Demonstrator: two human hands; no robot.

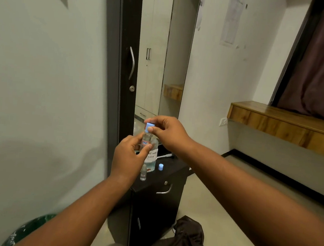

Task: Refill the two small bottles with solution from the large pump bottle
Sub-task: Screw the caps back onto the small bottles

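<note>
My left hand [130,155] holds a small clear bottle [146,139] upright above the black cabinet [157,192]. My right hand [166,132] pinches that bottle's blue cap [148,127] from above. Behind the held bottle stands the large bottle [151,157] with a white handwritten label, mostly hidden by my hands; its pump is not visible. A second small clear bottle [143,173] stands uncapped on the cabinet top near its front edge. A loose blue cap [160,167] lies to the right of it.
A tall mirror [162,55] in a dark frame rises behind the cabinet. A white cable [164,155] lies on the cabinet top. A wooden shelf [283,122] runs along the right wall. A dark bag [185,239] lies on the floor, a green object [32,229] at lower left.
</note>
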